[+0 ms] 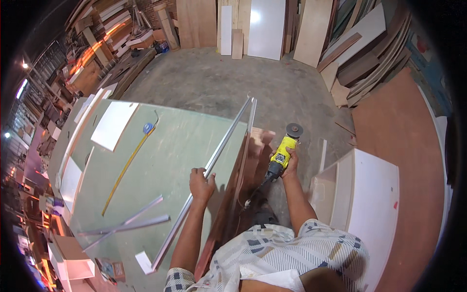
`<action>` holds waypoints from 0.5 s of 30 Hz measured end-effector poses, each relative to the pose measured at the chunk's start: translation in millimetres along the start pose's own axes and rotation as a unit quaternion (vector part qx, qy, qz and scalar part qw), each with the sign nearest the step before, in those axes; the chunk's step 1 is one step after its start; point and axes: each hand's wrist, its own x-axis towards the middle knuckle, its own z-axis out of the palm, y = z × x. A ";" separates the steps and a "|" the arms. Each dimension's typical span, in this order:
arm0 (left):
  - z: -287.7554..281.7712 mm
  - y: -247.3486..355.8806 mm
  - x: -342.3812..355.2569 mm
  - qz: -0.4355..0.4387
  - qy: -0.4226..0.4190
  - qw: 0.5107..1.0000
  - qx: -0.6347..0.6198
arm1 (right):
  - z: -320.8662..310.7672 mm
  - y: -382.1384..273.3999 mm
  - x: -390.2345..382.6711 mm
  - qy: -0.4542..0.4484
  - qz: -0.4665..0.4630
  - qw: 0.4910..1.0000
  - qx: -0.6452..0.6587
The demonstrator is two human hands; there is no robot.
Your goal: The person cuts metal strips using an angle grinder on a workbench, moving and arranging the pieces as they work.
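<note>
Head view | my left hand (201, 187), curled, grips a metal strip (228, 136) over the green tabletop (180, 146) | my right hand (291, 164) clasps a yellow grinder (284, 152) | boards (265, 31) edge the concrete floor (194, 78)

At the centre, a stretch of the rail (219, 151) is covered by the left hand (200, 187), and the right hand (291, 164) is partly hidden by the grinder (283, 152). The upright boards (197, 24) are cut off along the top, the shirt (292, 246) at the bottom. The clutter (50, 214) at far left is too small and blurred to be told.
</note>
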 end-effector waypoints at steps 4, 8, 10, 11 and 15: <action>86.8 46.6 111.4 0.045 -0.004 0.999 0.012 | -13.7 -22.6 146.6 -0.017 0.012 1.000 -0.010; 164.3 89.2 206.3 0.101 -0.035 0.993 0.047 | -29.4 -25.9 244.7 0.047 0.025 0.999 0.004; 194.7 101.6 235.7 0.131 -0.038 0.989 0.059 | -37.8 -22.5 268.9 0.067 0.087 0.992 0.063; 210.4 108.4 251.1 0.133 -0.052 0.987 0.071 | -39.7 -18.2 280.1 0.088 0.071 0.992 0.048; 252.6 116.4 289.9 0.093 -0.115 0.986 0.080 | -44.7 -4.1 310.6 0.086 0.054 0.993 0.055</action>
